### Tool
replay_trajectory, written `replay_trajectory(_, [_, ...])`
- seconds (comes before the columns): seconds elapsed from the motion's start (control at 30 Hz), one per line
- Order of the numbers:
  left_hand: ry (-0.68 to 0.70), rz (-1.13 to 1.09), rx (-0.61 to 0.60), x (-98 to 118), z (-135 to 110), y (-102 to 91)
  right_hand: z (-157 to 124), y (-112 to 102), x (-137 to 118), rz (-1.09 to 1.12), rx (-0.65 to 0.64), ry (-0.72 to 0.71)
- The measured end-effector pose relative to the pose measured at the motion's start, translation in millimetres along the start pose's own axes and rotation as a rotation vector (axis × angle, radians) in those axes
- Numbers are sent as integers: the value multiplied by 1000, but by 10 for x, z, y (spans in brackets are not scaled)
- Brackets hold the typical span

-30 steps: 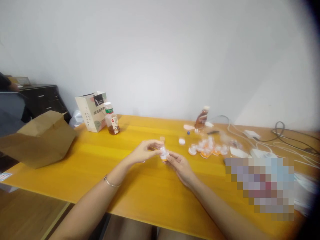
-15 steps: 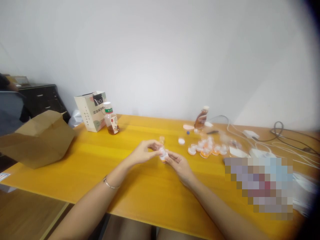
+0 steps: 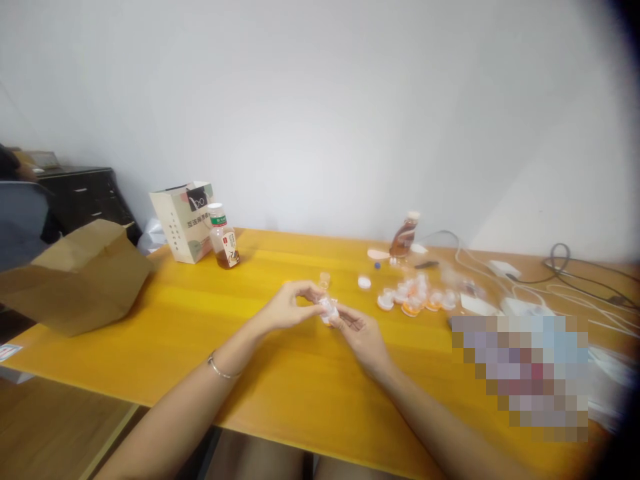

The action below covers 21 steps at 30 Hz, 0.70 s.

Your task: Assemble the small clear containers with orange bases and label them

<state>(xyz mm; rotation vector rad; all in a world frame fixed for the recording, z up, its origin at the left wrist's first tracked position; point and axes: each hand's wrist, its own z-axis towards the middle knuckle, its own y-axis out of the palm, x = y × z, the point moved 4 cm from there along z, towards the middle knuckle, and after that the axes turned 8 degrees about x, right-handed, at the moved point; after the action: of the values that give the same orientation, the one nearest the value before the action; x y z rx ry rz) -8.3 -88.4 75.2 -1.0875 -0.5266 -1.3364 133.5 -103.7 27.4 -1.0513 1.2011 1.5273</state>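
Over the middle of the wooden table (image 3: 280,413), my left hand (image 3: 287,308) and my right hand (image 3: 364,339) meet on a small clear plastic container (image 3: 328,309) with an orange end. The left thumb and fingers pinch its upper left side. My right fingertips grip it low on the right. Blur and fingers hide its details, and its contents cannot be made out. Just behind the hands stands a small pale-orange cup (image 3: 325,280). To the right lies a cluster of similar small clear containers (image 3: 413,293), some with white ends and some with orange.
At the back left are a paper gift bag (image 3: 183,227), a bottle of brown liquid (image 3: 225,243) and a large brown paper bag (image 3: 85,280). A white cap (image 3: 364,283), a blue cap (image 3: 377,265) and a second brown bottle (image 3: 404,237) lie back right, near cables (image 3: 565,267).
The container has turned slightly between my fingers, which have barely shifted. Everything else stays in place apart from a tiny shift of the camera.
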Motion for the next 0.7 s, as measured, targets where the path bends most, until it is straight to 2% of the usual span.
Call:
replay_trajectory(0.3, [-57,-149,15,8,22,-26,-26,61,-70,165,-184,107])
replay_trajectory(0.47, [-75,-250,-57,61,20,-13,-24,82,-89,220,-247,153])
replay_trajectory(0.7, [-5,-205,195,38,-12,4,-33,62,-99,149,-90,50])
